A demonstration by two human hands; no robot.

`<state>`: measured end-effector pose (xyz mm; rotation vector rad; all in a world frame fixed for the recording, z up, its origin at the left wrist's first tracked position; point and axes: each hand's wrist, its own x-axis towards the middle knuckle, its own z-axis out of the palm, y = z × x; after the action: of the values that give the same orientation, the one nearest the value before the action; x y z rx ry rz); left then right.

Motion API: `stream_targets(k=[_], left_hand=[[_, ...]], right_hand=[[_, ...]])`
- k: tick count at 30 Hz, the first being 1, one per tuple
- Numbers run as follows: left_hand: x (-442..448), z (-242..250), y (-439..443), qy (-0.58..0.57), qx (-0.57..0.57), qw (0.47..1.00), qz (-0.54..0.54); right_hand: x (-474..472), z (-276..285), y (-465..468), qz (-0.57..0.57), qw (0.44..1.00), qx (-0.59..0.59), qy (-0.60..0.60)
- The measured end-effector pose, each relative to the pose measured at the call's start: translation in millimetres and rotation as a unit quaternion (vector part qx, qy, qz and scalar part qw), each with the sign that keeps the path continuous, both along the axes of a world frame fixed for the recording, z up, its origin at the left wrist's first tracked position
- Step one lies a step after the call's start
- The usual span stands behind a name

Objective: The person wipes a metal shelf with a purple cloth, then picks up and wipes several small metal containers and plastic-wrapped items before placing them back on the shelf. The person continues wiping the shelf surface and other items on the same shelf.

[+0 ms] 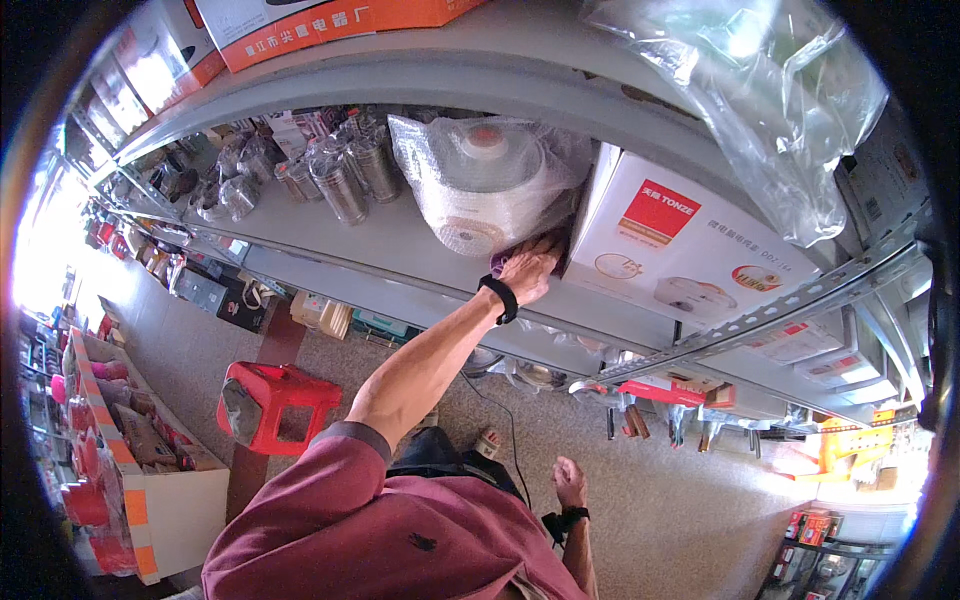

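Note:
My left hand (pixel 529 271), with a black band at the wrist, reaches onto a grey metal shelf (pixel 397 244). It presses on a purple cloth (pixel 498 261), which is mostly hidden under the palm and fingers. Just behind the hand stands a white electric cooker (pixel 480 187) in bubble wrap, with a clear lid and knob. Right beside the fingers is a white Tonze carton (pixel 675 232) with a red label. My right hand (pixel 570 480) hangs low by my body, its fingers curled and nothing visible in them; a black strap is round that wrist.
Metal canisters (pixel 337 180) and plastic-wrapped items stand farther left on the shelf. Clear plastic wrapping (pixel 780 112) hangs from the shelf above. A perforated steel upright (pixel 720 330) is at the right. Below lie a red plastic stool (pixel 281 405), a black cable (pixel 510 427) and a goods bin (pixel 180 517).

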<state>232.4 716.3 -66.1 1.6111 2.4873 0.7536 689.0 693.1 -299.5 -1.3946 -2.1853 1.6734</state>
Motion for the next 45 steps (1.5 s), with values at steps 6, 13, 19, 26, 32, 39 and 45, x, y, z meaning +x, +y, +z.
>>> stream_targets(k=[6, 13, 19, 26, 32, 39, 45], left_hand=[[13.1, -16.1, -22.2, 0.097, 0.052, 0.992, -0.058], [-15.6, -34.7, 9.5, 0.062, 0.038, 0.996, -0.053], [39.7, -25.6, -30.5, 0.099, 0.035, 0.994, -0.013], [28.3, -43.4, -152.8, 0.109, 0.087, 0.988, 0.071], [-107.5, -12.9, -294.8, -0.015, 0.021, 0.89, 0.456], [8.9, 24.8, -211.3, -0.172, 0.168, 0.962, 0.127], [84.0, 38.4, -70.6, -0.143, 0.163, 0.971, -0.101]], right_hand=[[-4.1, -4.7, -4.6, -0.006, 1.0, 0.0, 0.015], [-3.0, -14.1, -9.4, 0.024, 0.999, -0.005, 0.042], [-8.5, -16.7, -9.7, 0.021, 0.999, -0.033, 0.002], [-19.8, -10.4, -13.6, 0.039, 0.999, -0.016, 0.034], [1.3, -18.9, -5.1, 0.047, 0.998, -0.006, -0.029], [11.3, -43.0, -5.7, 0.054, 0.998, 0.028, -0.017], [-5.3, -1.2, -11.5, 0.014, 0.999, 0.018, 0.046]])
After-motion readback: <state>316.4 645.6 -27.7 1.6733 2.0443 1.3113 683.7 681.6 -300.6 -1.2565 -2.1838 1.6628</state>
